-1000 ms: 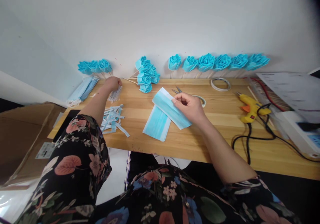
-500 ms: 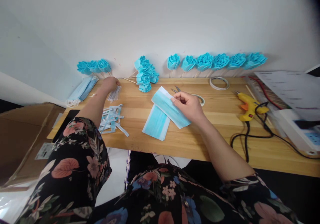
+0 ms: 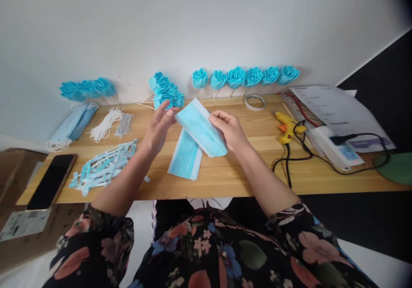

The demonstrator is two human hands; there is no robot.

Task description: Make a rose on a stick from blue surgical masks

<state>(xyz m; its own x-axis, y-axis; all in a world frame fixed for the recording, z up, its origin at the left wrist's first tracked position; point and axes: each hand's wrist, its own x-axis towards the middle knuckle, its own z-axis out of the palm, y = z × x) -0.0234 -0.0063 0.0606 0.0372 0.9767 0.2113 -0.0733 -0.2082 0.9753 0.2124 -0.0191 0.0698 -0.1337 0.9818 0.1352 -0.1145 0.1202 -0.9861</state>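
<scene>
My right hand (image 3: 229, 130) pinches a light blue face mask (image 3: 199, 127) by its right edge and holds it above the wooden table (image 3: 244, 172). At the mask's upper left edge is my left hand (image 3: 160, 127), fingers stretched out and touching it. A second blue mask (image 3: 185, 161) lies flat on the table just below. Blue fabric roses (image 3: 165, 91) lie in a heap behind my hands.
A row of blue roses (image 3: 244, 76) leans on the wall, more roses (image 3: 86, 88) at far left. Cut strips (image 3: 103, 168), white ear loops (image 3: 106, 122), stacked masks (image 3: 72, 122) and a phone (image 3: 51, 180) lie left. A yellow glue gun (image 3: 288, 127), cables, tape ring (image 3: 255, 102) and papers sit right.
My left hand left the ear loops at the far left and came across to the mask. The right hand lifted the mask slightly. The head turned right.
</scene>
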